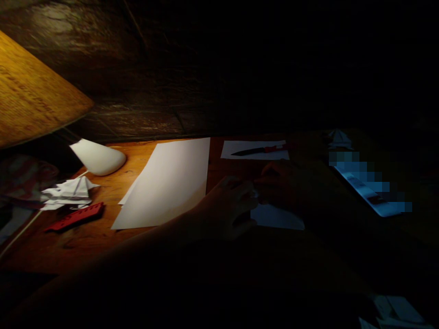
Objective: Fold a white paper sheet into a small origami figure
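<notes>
In dim light at the middle of the table, my left hand (231, 203) reaches in with its fingers curled at a small piece of white paper (277, 218). Opposite it, my right hand (283, 183) is bent over the same paper, mostly in shadow. The fingertips of both hands meet at the paper's far edge, where a pale bit of it shows between them. Behind the hands, a knife (252, 151) with a dark blade and red handle lies on a strip of white paper (226, 154). Left of my left hand are larger white sheets (171, 183), overlapping.
A lamp with a yellow shade (37, 96) and white base (99, 157) stands at left. Near it lie a folded paper shape (70, 193) and a red notched object (77, 217). At right are a lit screen device (368, 189) and another folded paper (339, 139).
</notes>
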Tool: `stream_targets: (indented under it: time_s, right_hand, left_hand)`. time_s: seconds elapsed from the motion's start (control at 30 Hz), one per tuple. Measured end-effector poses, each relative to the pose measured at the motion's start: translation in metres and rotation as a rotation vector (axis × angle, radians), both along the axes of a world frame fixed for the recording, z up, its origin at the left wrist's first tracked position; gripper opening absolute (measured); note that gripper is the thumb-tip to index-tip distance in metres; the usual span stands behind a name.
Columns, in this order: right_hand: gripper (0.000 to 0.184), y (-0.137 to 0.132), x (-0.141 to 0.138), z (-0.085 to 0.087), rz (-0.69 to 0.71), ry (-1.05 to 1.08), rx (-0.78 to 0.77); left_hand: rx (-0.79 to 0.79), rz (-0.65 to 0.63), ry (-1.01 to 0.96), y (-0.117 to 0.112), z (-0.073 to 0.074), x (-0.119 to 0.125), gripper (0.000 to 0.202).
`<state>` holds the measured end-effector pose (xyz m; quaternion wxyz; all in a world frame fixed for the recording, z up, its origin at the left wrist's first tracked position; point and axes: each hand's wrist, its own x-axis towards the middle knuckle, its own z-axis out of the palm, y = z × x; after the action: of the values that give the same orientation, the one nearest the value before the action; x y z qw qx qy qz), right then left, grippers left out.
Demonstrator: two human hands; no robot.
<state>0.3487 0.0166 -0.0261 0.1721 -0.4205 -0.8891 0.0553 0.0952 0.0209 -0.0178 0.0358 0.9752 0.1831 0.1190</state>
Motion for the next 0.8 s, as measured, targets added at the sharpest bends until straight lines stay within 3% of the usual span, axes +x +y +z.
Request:
stream_targets:
  time_s: [0.2, 0.4, 0.8]
  right_hand:
    - [0.033, -0.005, 0.003, 0.017, -0.054, -0.138, 0.041]
    - [0.019, -0.003, 0.021, 0.027, -0.088, -0.17, -0.044]
    - [0.009, 0.006, 0.066, 0.01, -0.14, -0.141, -0.123]
  left_hand:
    - [0.026, -0.001, 0.033, 0.0, 0.002, 0.0, 0.028]
    - [-0.02, -0.005, 0.065, 0.002, 0.0, 0.0, 0.026]
    - [-0.005, -0.006, 0.088, 0.002, 0.003, -0.001, 0.028]
